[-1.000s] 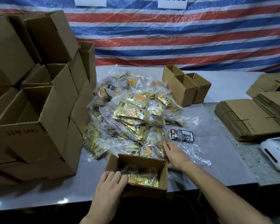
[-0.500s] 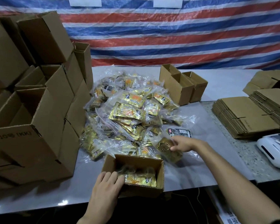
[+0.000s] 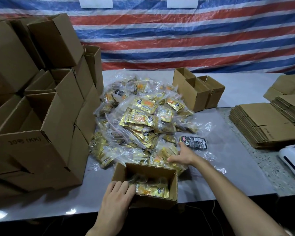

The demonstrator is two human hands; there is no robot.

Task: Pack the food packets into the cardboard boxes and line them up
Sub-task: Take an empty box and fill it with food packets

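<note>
Packing step, mid-fill. Your left hand [image 3: 117,196] sits on the near-left corner of the open box [image 3: 153,202]. Its fingers curl over the rim, steadying the box at the front edge of the worktop [image 3: 242,164]. A few gold packets [image 3: 152,190] lie inside, so I'd call it only part full. Your right hand [image 3: 182,155] is out at the near edge of the pile [image 3: 138,116], just behind the box, fingers spread over a clear-bagged bundle. Whether they have closed on it, I can't quite tell from here. A black packet [image 3: 193,142] lies just beside that hand. Next up: get a firm pinch through that slippery film, lift the bundle clear, and bring it over the far wall into the box.
</note>
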